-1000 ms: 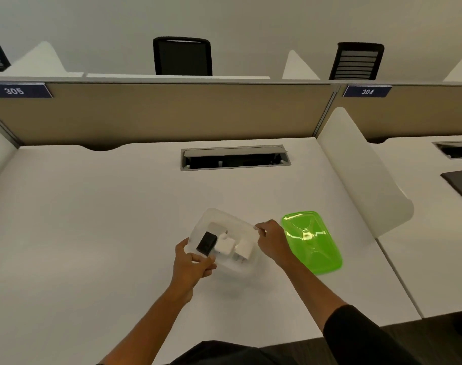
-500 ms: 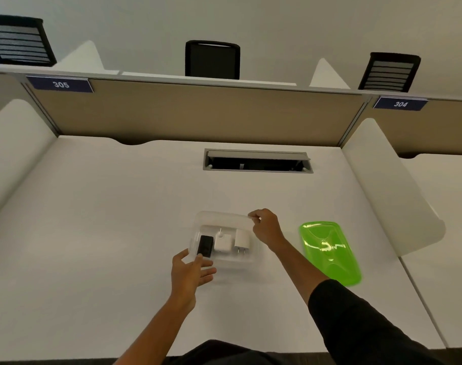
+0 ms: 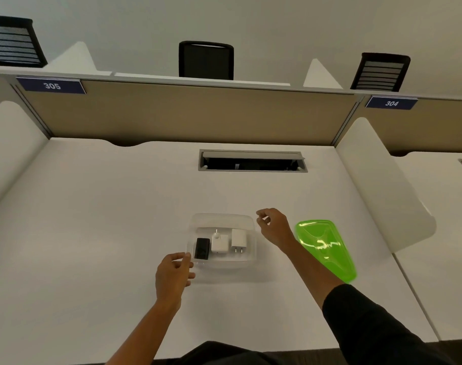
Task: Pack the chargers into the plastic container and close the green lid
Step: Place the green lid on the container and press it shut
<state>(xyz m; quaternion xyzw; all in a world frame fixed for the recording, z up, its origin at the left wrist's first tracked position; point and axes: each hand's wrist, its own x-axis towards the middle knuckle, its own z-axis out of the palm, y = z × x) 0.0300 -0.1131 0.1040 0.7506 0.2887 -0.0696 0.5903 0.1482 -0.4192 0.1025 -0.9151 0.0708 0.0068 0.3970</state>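
Note:
A clear plastic container [image 3: 222, 217] sits on the white desk, holding three chargers side by side: a black charger [image 3: 202, 248], a white charger [image 3: 220, 244] and a white pronged charger [image 3: 239, 238]. The green lid [image 3: 326, 248] lies flat on the desk to the container's right. My left hand [image 3: 173, 276] is at the container's front left corner, fingertips by the rim, holding nothing. My right hand [image 3: 274, 226] hovers just off the back right corner, fingers loosely curled and empty, between container and lid.
A cable slot [image 3: 252, 161] is cut into the desk behind the container. A tan partition [image 3: 187, 114] closes the back. A white side divider [image 3: 382, 185] stands right of the lid. Black chairs show beyond the partition.
Both hands have come off the container: the right hand let go of the back right rim and lifted away, the left loosened at the front corner. The container now sits square.

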